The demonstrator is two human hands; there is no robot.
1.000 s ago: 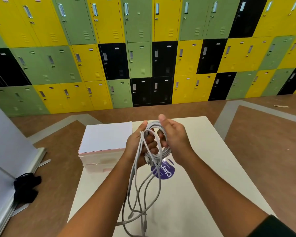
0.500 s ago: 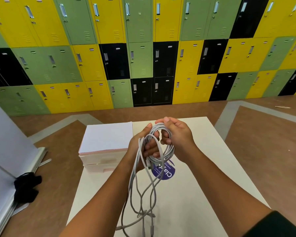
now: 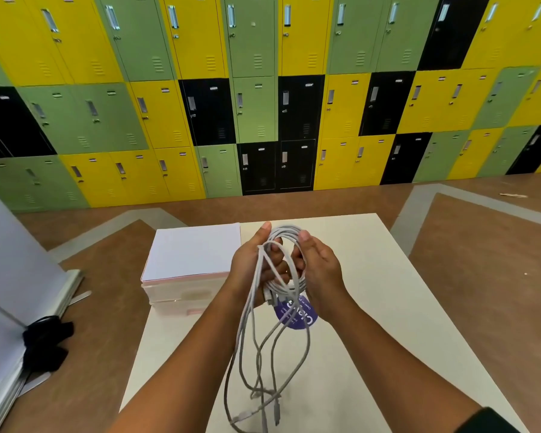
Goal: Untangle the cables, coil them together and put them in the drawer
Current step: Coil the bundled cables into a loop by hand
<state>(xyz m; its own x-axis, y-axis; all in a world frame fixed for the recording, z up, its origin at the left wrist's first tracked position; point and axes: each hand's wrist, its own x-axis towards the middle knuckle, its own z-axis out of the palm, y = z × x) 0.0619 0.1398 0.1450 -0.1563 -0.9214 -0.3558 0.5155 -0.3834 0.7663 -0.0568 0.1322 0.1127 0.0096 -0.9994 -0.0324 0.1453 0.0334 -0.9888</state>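
Progress check: I'd call this about halfway through the coiling. The grey cables (image 3: 286, 235) are held up over the white table (image 3: 372, 307), with the top part already wound into a few neat loops. The left hand (image 3: 252, 270) has its fingers curled through the loops from the left, and the right hand (image 3: 320, 270) is wrapped round the other side of the same bundle, so both are clamped on it. Several long tails (image 3: 263, 370) hang down below with their plug ends dangling near the table edge. They look a bit crossed over each other, so my guess is there's more winding to go.

The little plastic drawer box (image 3: 181, 295) sits at the table's left side and looks closed. Nothing is put away yet.

Writing: only the round purple sticker (image 3: 297, 315) on the table under the hands. It has white letters, upside down and half covered, maybe "Clay". The small print is unreadable, and the lockers behind show nothing legible
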